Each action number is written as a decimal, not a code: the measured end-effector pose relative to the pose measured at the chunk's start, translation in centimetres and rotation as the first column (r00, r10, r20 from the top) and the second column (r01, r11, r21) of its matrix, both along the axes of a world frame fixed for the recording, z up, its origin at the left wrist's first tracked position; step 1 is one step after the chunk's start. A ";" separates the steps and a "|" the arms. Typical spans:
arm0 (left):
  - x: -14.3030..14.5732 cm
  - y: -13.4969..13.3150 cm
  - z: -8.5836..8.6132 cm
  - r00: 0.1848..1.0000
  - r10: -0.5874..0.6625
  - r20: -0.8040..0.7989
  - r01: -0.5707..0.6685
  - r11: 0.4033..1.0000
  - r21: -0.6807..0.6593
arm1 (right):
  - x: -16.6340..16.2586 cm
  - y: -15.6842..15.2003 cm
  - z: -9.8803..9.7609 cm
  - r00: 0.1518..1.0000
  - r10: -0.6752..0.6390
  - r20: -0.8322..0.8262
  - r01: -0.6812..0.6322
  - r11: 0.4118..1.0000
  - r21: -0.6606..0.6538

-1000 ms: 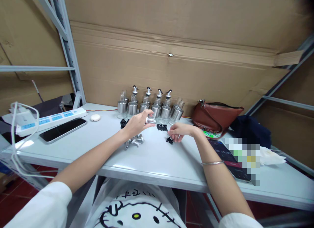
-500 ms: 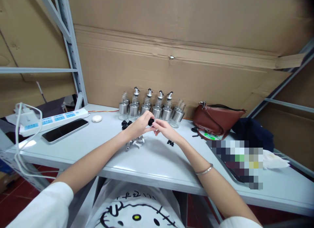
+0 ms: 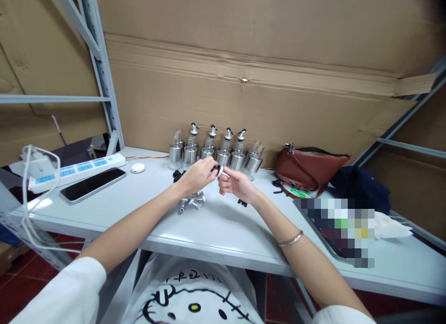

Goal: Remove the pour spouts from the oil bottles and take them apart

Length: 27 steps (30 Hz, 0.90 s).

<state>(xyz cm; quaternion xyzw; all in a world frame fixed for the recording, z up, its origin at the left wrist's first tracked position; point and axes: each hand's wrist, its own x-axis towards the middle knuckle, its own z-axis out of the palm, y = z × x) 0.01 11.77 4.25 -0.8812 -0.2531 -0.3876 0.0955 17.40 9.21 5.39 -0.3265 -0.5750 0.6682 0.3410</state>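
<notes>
In the head view, the 2 hands meet above the middle of the surface [image 3: 223,233], in front of a row of bottles [image 3: 223,155]. Between them, off the surface, is a small spout [image 3: 220,171] with a black end and a pale ring. The left hand [image 3: 199,176] has its fingers clamped on the black end, with the back of the hand turned up. The right hand [image 3: 240,184] pinches the pale end between thumb and index finger, its other fingers curled in below. A bracelet [image 3: 291,239] circles the right forearm.

The bottles are clear glass with shiny metal sleeves, standing upright close together; 4 fitted spouts [image 3: 228,132] rise above the row, while other necks are bare. Just below the left wrist lies a loose heap of metal pieces [image 3: 193,201], with black stoppers [image 3: 177,175] behind it, partly hidden by that hand. A little cluster of black bits [image 3: 242,203] sits below the right hand, near its wrist.

To the left are a round white disc [image 3: 138,167], a phone [image 3: 93,184] lying face up and a power strip [image 3: 81,168] with a plug and white cord at its far left. To the right, a brown bag [image 3: 310,168] leans near the cardboard [image 3: 244,115], next to dark blue cloth [image 3: 360,189]. A flat dark device lies nearer, mostly blurred out by blocks.
</notes>
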 end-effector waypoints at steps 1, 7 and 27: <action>-0.1 0.1 0.1 1.000 0.027 -0.007 -0.027 1.000 0.011 | 0.0 -0.1 0.1 0.998 0.050 -0.045 -0.052 0.997 -0.054; -0.7 0.4 1.3 0.990 0.093 -0.109 -0.091 0.996 0.022 | -1.0 -0.1 -0.4 0.988 0.111 -0.110 -0.114 0.993 -0.024; -11.1 5.5 -0.9 0.938 0.340 -0.071 -0.344 0.879 -0.330 | 0.9 2.0 -1.6 0.662 -0.743 0.102 0.191 0.299 0.935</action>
